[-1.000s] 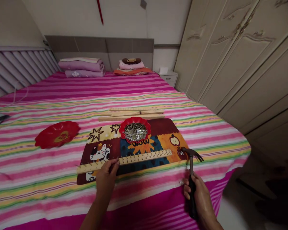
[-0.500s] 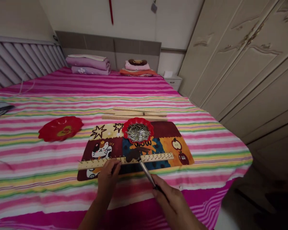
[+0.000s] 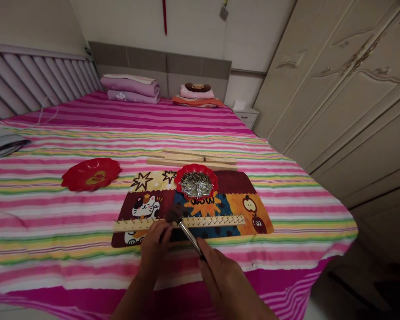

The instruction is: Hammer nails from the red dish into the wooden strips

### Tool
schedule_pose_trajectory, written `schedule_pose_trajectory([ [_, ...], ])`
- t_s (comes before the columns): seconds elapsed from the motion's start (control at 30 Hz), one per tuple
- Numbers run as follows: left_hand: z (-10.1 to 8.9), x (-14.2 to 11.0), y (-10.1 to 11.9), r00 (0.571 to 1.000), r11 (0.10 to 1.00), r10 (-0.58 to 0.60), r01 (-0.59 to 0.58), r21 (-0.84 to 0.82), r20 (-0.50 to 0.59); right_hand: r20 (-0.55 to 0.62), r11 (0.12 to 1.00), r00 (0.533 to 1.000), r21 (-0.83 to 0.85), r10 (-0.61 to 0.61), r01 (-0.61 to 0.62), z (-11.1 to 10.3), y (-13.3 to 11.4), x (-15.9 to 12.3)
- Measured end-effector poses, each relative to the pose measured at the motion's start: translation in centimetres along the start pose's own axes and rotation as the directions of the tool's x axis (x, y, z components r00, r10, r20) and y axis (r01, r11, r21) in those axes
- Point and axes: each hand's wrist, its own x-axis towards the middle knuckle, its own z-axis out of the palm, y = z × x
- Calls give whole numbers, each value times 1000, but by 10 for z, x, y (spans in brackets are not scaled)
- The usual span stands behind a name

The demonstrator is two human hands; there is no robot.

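A long wooden strip (image 3: 216, 221) lies across a printed mat (image 3: 233, 182), with a row of nails standing along it. My left hand (image 3: 155, 242) is closed at the strip's near edge, left of its middle; whatever its fingertips pinch is too small to make out. In my right hand (image 3: 222, 273) is a hammer (image 3: 189, 234), gripped by its dark handle. The hammer's dark head is over the strip, right beside my left fingertips. Behind the strip, on the mat, a red scalloped bowl (image 3: 216, 180) holds many loose nails (image 3: 196, 184).
Several bare wooden strips (image 3: 190, 162) lie behind the bowl. A red scalloped plate (image 3: 83, 172) rests on the striped bedspread (image 3: 53, 213) to the left. Folded bedding (image 3: 131, 89) is stacked by the headboard, and a wardrobe (image 3: 323, 98) stands at the right.
The hammer head has come left and down beside my left fingertips, my right hand moving left with it. The whole view has shifted slightly; my left hand stays at the strip.
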Motion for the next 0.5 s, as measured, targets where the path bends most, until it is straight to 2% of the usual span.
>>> schedule_pose_trajectory([
  [0.13, 0, 0, -3, 1000, 1000, 10, -10, 7, -6, 89, 994, 995, -101, 44, -35, -2, -5, 1],
  [0.2, 2, 1, -5, 1000, 1000, 17, -17, 5, -7, 95, 997, 994, -64, 60, -54, -5, -6, 1],
  [0.3, 5, 2, -3, 1000, 1000, 7, -7, -13, -5, -9, 990, 998, 127, 61, -59, -12, -5, -7],
  [0.37, 4, 1, 1, 1000, 1000, -5, 5, -27, -7, -96, 962, 988, 255, 123, -95, -17, 0, -17],
  [0.43, -5, -2, 5, 1000, 1000, -17, 16, -22, -24, -153, 925, 961, 343, 229, -166, -18, 9, -34],
  [0.5, -24, -5, 1, 995, 999, -42, 44, 12, -87, -156, 901, 940, 366, 305, -232, -15, 22, -55],
])
